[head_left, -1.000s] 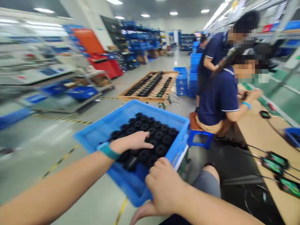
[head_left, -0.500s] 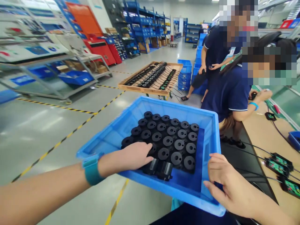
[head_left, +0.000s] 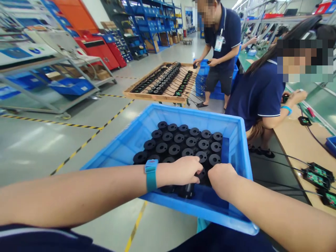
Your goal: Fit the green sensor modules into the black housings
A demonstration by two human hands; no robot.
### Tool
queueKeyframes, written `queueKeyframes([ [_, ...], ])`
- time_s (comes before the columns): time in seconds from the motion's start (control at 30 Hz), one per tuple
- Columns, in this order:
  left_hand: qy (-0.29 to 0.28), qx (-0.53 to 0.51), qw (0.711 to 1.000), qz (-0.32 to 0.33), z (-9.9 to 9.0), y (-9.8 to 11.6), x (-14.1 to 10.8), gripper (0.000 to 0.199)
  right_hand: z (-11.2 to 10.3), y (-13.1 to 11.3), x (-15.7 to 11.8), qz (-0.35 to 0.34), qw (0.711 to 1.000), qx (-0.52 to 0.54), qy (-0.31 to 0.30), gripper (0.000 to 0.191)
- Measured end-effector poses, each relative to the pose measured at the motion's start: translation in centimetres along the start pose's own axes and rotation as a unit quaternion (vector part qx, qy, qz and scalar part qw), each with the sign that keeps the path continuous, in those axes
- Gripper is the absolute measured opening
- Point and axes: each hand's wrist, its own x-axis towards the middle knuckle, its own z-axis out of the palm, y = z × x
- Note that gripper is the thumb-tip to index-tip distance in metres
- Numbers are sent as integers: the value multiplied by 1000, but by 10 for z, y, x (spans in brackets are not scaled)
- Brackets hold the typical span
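Blue crate [head_left: 238, 157]; hands [head_left: 185, 170] (perhaps gripping) partly hide black cylinders [head_left: 174, 149]; tray [head_left: 154, 97] beyond.

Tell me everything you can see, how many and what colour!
bin: 1, blue, in front
round parts: many, black, inside bin
tray: 1, wood-brown, beyond bin
table: 1, tan, right
boards: several, green, on table
people: 2 near, navy shirts; others blurry, far right
shelves: several, blue, back
cabinets: some, red, back left
floor tape: several strips, yellow or yellow-black
wristband: 1, teal, left wrist
left hand: 1, bare, over parts
right hand: 1, bare, in bin's right side
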Motion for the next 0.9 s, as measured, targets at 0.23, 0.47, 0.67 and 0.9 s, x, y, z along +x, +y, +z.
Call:
queueKeyframes([
  [0.23,24,-24,999,40,5,-2,4,17,3,0,-7,-72,996,-54,-6,22],
  [0.47,42,-4,998,-36,-34,-15,-34,24,9,4,-10,-61,996,-56,-15,24],
  [0.67,-82,24,985,-149,-20,-28,-71,25,2,-14,-13,-152,968,-79,181,28],
  [0.9,-119,15,986,-114,-10,-33,-52,35,-3,-30,12,-313,925,-172,126,41],
])
